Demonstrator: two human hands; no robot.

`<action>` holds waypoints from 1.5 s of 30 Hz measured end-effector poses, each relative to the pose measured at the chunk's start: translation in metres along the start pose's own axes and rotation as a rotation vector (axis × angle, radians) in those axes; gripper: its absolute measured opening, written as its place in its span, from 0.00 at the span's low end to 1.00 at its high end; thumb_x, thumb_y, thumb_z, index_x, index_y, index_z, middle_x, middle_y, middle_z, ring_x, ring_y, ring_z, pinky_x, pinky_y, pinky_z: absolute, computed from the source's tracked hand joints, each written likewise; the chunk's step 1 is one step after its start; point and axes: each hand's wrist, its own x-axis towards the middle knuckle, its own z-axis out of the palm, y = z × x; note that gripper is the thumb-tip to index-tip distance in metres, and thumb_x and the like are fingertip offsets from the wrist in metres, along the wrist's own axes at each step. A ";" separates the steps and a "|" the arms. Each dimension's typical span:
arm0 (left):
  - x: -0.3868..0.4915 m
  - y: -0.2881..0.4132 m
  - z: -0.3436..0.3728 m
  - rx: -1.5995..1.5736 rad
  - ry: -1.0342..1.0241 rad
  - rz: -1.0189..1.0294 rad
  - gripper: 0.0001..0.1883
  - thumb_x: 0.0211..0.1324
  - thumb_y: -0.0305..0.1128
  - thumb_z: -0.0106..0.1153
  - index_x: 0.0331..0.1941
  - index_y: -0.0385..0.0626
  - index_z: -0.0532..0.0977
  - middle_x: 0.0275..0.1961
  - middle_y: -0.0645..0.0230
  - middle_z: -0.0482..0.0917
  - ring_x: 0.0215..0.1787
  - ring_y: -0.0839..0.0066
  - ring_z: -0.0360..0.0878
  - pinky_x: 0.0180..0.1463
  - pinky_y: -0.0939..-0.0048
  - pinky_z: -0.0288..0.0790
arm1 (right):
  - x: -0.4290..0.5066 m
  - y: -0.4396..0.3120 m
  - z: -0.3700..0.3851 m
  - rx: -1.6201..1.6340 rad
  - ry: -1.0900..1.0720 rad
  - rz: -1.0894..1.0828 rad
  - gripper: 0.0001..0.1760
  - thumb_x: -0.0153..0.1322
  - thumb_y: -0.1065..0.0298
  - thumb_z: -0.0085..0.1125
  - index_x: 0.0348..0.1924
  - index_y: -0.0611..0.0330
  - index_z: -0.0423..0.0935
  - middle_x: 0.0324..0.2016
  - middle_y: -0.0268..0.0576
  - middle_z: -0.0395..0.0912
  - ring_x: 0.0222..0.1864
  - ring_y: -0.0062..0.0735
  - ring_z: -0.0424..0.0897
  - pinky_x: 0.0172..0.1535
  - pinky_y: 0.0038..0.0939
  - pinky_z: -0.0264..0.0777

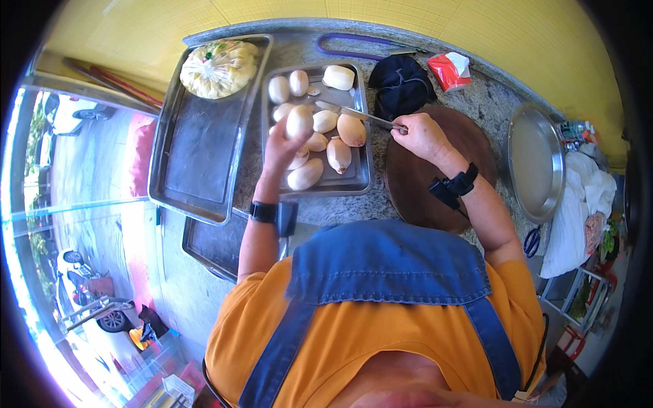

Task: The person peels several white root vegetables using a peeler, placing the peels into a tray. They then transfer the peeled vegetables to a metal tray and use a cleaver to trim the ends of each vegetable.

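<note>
My left hand [283, 150] holds a pale, oval lotus root segment [299, 122] above a metal tray [366, 173]. In my right hand [421, 135] is the handle of a knife [359, 114]. Its blade points left over the tray, with the tip close to the held segment; whether they touch I cannot tell. Several more segments lie in the tray, among them a tan one [352, 130] and a squared-off one [338, 78] at the back. A small cut slice [313, 91] rests near the tray's back. My left hand hides part of the pile.
A longer metal tray [196, 148] at left bears a plastic bag of pale pieces [219, 69]. A round wooden chopping board [433, 168] lies under my right forearm. Behind are a black cloth bundle [401, 84] and a red packet [449, 71]. A metal basin [536, 163] stands at right.
</note>
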 end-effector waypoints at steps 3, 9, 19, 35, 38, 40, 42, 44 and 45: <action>0.038 0.005 0.005 0.402 0.127 0.280 0.34 0.55 0.47 0.75 0.62 0.42 0.76 0.51 0.59 0.84 0.52 0.67 0.84 0.58 0.66 0.77 | -0.012 -0.010 0.001 0.105 0.040 0.083 0.11 0.70 0.66 0.66 0.40 0.65 0.86 0.25 0.49 0.84 0.26 0.37 0.83 0.36 0.35 0.76; 0.103 0.007 0.038 0.767 -0.022 0.401 0.36 0.49 0.51 0.73 0.62 0.49 0.77 0.55 0.51 0.82 0.59 0.50 0.79 0.65 0.54 0.73 | -0.034 -0.018 -0.005 0.158 0.142 0.111 0.10 0.70 0.68 0.67 0.41 0.65 0.86 0.24 0.47 0.83 0.24 0.32 0.80 0.34 0.32 0.74; 0.059 0.023 0.056 0.696 -0.548 0.878 0.29 0.46 0.21 0.64 0.58 0.53 0.79 0.61 0.63 0.80 0.66 0.55 0.75 0.68 0.55 0.72 | -0.059 -0.025 -0.004 0.138 0.265 0.217 0.11 0.71 0.67 0.67 0.42 0.65 0.86 0.23 0.41 0.80 0.24 0.24 0.76 0.34 0.29 0.72; 0.073 0.001 0.037 0.498 -0.204 0.571 0.16 0.58 0.30 0.59 0.51 0.45 0.82 0.49 0.55 0.86 0.53 0.59 0.85 0.56 0.62 0.78 | -0.071 -0.026 0.002 0.249 0.299 0.291 0.13 0.72 0.65 0.68 0.43 0.65 0.86 0.23 0.35 0.79 0.26 0.19 0.74 0.33 0.26 0.70; 0.057 -0.003 0.031 0.576 -0.176 0.473 0.17 0.56 0.32 0.62 0.50 0.47 0.82 0.51 0.55 0.85 0.54 0.54 0.83 0.57 0.56 0.77 | -0.075 -0.019 0.002 0.289 0.317 0.265 0.12 0.72 0.65 0.69 0.43 0.65 0.86 0.22 0.29 0.76 0.26 0.15 0.70 0.32 0.25 0.67; 0.044 -0.001 0.032 0.674 -0.152 0.551 0.17 0.55 0.31 0.63 0.51 0.47 0.82 0.49 0.55 0.85 0.53 0.53 0.83 0.56 0.56 0.77 | -0.078 -0.014 0.004 0.308 0.307 0.266 0.13 0.72 0.64 0.68 0.43 0.65 0.86 0.23 0.33 0.78 0.26 0.18 0.73 0.33 0.26 0.70; 0.031 0.006 0.038 0.705 -0.050 0.685 0.14 0.59 0.39 0.64 0.46 0.48 0.84 0.42 0.58 0.86 0.49 0.55 0.83 0.51 0.55 0.78 | -0.081 -0.009 0.004 0.304 0.282 0.295 0.14 0.71 0.63 0.68 0.44 0.66 0.86 0.24 0.43 0.83 0.26 0.26 0.80 0.36 0.29 0.74; 0.010 0.012 0.050 0.970 -0.051 0.510 0.17 0.61 0.48 0.63 0.43 0.47 0.85 0.40 0.59 0.86 0.47 0.57 0.83 0.47 0.56 0.77 | -0.083 -0.005 0.004 0.298 0.254 0.312 0.15 0.71 0.63 0.68 0.45 0.66 0.86 0.25 0.43 0.83 0.26 0.26 0.80 0.36 0.29 0.75; -0.002 0.014 0.057 1.105 -0.041 0.417 0.20 0.62 0.52 0.63 0.41 0.46 0.86 0.39 0.59 0.86 0.45 0.58 0.83 0.44 0.56 0.76 | -0.083 -0.003 0.005 0.297 0.238 0.318 0.15 0.71 0.63 0.68 0.45 0.66 0.86 0.25 0.44 0.83 0.26 0.27 0.81 0.36 0.29 0.75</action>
